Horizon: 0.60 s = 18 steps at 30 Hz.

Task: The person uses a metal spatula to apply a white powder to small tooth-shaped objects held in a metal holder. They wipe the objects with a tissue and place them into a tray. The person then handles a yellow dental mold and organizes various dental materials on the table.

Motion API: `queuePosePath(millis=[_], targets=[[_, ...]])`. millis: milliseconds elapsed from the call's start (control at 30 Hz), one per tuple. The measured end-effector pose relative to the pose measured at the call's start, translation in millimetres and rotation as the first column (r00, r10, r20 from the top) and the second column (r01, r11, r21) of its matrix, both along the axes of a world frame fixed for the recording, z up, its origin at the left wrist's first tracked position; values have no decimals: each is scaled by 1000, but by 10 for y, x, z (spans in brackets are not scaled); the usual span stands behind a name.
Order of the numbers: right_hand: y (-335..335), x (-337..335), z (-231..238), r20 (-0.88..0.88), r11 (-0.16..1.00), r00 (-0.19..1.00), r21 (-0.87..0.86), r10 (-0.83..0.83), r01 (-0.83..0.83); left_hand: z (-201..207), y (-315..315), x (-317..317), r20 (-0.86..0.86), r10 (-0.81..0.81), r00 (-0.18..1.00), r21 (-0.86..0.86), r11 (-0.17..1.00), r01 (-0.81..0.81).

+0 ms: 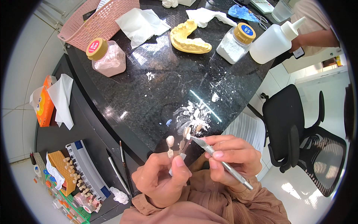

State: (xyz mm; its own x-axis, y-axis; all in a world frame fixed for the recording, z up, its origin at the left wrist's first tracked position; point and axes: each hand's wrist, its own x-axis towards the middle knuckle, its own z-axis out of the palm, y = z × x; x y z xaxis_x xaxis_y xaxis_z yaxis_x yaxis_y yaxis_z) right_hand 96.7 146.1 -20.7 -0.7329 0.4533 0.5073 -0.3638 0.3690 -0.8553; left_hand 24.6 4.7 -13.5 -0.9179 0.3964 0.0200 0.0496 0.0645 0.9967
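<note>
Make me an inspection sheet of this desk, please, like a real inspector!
Surface: black tabletop, dusted with white crumbs.
Job's things: tooth-tipped tabs and a silver-handled knife, blade end close to one tab.
Clutter: yellow dental model, pink powder jar, white powder jar, squeeze bottle, pink basket.
Grips: left grip pinches the tabs; right grip holds the knife.
Cables: nothing clearly seen.
Surroundings: black chair, another person's arm.

Bright light streaks the glossy black tabletop (171, 87) with glare, and fisheye distortion bows the outer edges.
</note>
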Motion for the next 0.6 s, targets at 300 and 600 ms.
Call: queuePosePath(millis=[300,600], targets=[[39,-26,0,-4,999,1000,40,-11,12,-37,-12,18,-97,14,995,-115,993,-25],[61,-30,34,9,998,1000,54,-9,9,-27,-28,32,-134,1,991,-133,991,-19]])
